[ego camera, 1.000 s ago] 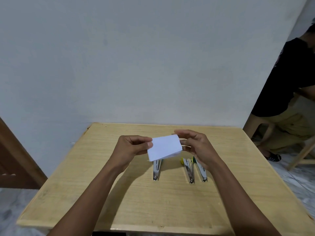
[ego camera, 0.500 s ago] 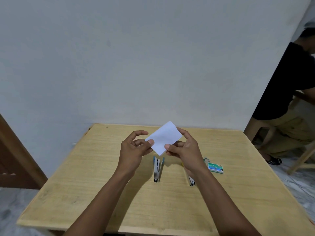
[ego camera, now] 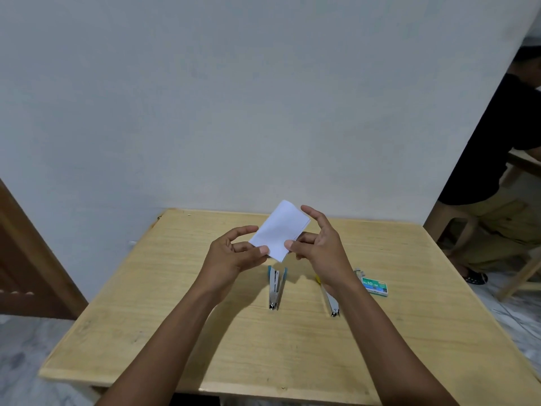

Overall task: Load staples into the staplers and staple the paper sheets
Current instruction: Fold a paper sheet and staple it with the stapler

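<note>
Two grips share the paper sheets [ego camera: 279, 230]. Our left hand [ego camera: 234, 253] pinches the near corner of the small white stack between thumb and fingers. Our right hand [ego camera: 319, 247] pinches the edge beside it with the thumb against a curled finger, its forefinger lifted off the paper. The stack is held in the air, tilted, its far end pointing away from us. We see no staple in it, though the corner inside the grips is hidden.

Just below the grips a blue stapler [ego camera: 276, 288] lies on the surface [ego camera: 175, 332] with its two arms splayed apart. We cannot tell whether a strip of staples sits in its channel. Below the right wrist a second stapler with a yellow end [ego camera: 332, 303] shows only its metal nose. To the right of that wrist lies a green staple box [ego camera: 375, 286] with something grey at its far end, perhaps its tray drawn out.

We judge the task to be at an early or middle stage. The box looks as if it has been opened and one stapler lies opened up, so loading seems begun. No stapler is in either hand, and the sheets seem unfastened. What appears left is to finish loading, close the staplers and staple the stack.

Far off to the right of the grips, a person in a black top [ego camera: 497, 142] sits beyond the surface.
</note>
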